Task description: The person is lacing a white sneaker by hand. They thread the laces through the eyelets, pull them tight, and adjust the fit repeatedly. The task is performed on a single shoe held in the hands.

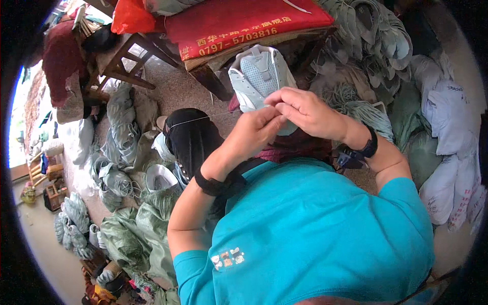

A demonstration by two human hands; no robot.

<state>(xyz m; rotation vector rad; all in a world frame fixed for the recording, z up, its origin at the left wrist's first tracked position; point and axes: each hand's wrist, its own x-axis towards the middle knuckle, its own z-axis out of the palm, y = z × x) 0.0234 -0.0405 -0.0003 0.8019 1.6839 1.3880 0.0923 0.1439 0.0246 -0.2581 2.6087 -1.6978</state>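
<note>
My left hand point(254, 133) and my right hand point(310, 113) meet at the fingertips in front of a pale grey-blue shoe upper point(264, 76). The upper stands toe-down or tilted between me and the bench, its laceless eyelet rows and mesh tongue facing up. A thin pale thread point(203, 119) runs leftward from the fingers of my left hand, which are pinched on it. My right hand's thumb and forefinger are also pressed together; whatever lies between them is too small to make out. The hands hide the lower part of the upper.
A wooden bench with a red printed cloth point(244, 25) stands just beyond the upper. Bundled grey uppers point(373, 46) lie at right, beside white cloth bags point(450, 122). Green sacks point(129, 231) and more bundles are at left, near a wooden stool point(127, 61).
</note>
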